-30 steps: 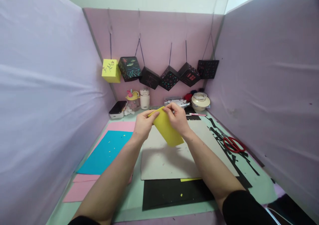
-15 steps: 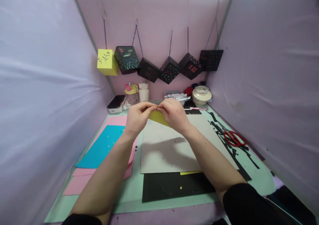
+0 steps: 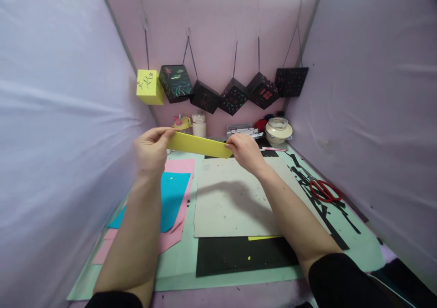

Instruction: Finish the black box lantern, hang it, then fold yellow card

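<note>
Pinching a yellow paper strip [image 3: 200,144] at both ends, held up in the air above the far part of the gray board [image 3: 221,217]. Left hand [image 3: 150,151] closed on the strip's left end, thumb and fingertips together, wrist upright, slightly blurred; right hand [image 3: 245,152] closed on the other end, knuckles up, fingers curled. Strip tilts a little, right end lower. Left forearm [image 3: 136,235] rises nearly vertical across the blue sheet [image 3: 174,199] and pink sheets [image 3: 172,244]; right forearm [image 3: 295,212] slants up and inward over the board's right part. Black sleeves [image 3: 114,300] near the elbows. Writing: small bluish mark at the board's far left corner, too small to read; bottle and marker labels unreadable. Hanging at the back, decorated boxes: yellow box [image 3: 147,86] with a dark flowering sprig, black box [image 3: 176,84] with teal and green lines, another black box [image 3: 263,91] with a pink window-like grid. Red-handled scissors [image 3: 323,191] lie at right among black paper strips [image 3: 351,224]. Black sheet [image 3: 232,259] partly under the board's near edge, all on the pale green table [image 3: 177,274]. White markers [image 3: 244,132] stand in a pile behind the right hand.
</note>
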`<state>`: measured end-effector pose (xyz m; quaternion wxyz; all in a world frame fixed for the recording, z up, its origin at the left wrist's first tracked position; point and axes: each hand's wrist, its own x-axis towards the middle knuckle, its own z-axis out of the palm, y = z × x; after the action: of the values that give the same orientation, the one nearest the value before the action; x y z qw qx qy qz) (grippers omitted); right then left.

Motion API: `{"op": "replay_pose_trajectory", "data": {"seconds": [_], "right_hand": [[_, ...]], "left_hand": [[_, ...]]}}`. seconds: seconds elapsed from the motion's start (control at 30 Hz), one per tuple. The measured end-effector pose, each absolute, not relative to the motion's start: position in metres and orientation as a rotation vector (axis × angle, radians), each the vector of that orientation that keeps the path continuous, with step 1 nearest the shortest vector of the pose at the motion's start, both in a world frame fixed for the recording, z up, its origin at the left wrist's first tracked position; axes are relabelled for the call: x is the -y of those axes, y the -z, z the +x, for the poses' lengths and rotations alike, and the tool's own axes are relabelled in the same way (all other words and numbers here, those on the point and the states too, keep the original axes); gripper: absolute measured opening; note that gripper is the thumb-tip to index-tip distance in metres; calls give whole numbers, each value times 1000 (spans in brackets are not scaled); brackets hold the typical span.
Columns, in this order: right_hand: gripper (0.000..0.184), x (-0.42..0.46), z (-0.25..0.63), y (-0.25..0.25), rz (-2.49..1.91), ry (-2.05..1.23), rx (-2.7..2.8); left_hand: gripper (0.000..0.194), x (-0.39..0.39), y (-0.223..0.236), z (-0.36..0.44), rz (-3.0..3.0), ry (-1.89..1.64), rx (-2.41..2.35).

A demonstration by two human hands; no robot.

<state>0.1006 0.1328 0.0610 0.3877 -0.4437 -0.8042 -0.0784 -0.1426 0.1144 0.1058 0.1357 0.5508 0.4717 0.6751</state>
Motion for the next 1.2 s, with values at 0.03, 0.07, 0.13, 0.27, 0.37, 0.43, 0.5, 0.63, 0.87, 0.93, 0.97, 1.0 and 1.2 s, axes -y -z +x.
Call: {"op": "replay_pose_trajectory", "data": {"seconds": [0.03, 0.07, 0.13, 0.27, 0.37, 0.43, 0.5, 0.63, 0.87, 0.93, 0.97, 1.0, 1.2], "right_hand": [[14, -135, 103, -61, -1130, 226, 2044], [15, -136, 106, -61, -1126, 251, 2043], [15, -139, 109, -61, -1095, 290, 2045], [17, -140, 115, -60, -976, 322, 2070], [17, -136, 119, -59, -934, 270, 2093], [17, -130, 123, -59, -953, 209, 2111], [17, -124, 129, -56, -1006, 144, 2134], [18, -116, 147, -45, -1152, 36, 2160], [21, -86, 195, -4, -1276, 274, 2145], [22, -67, 206, 12, -1277, 383, 2219], [23, -57, 210, 21, -1272, 410, 2269], [24, -48, 213, 29, -1259, 412, 2321], [24, -19, 221, 63, -1241, 250, 2438]], "left_hand": [[13, -115, -107, -146, 1578, -1983, -1361], [13, -115, -108, -149, 1563, -2002, -1351], [14, -116, -109, -151, 1533, -2010, -1324], [17, -119, -106, -151, 1458, -1961, -1299], [21, -124, -102, -153, 1402, -1884, -1317], [25, -127, -99, -154, 1372, -1812, -1337], [28, -130, -94, -153, 1353, -1737, -1347], [31, -138, -81, -140, 1403, -1583, -1335], [29, -128, -42, -108, 1761, -1188, -1271], [25, -113, -26, -108, 2013, -1017, -1243], [24, -105, -18, -110, 2151, -897, -1189], [24, -95, -11, -111, 2270, -766, -1115], [49, -46, 15, -86, 2602, -264, -1024]]}}
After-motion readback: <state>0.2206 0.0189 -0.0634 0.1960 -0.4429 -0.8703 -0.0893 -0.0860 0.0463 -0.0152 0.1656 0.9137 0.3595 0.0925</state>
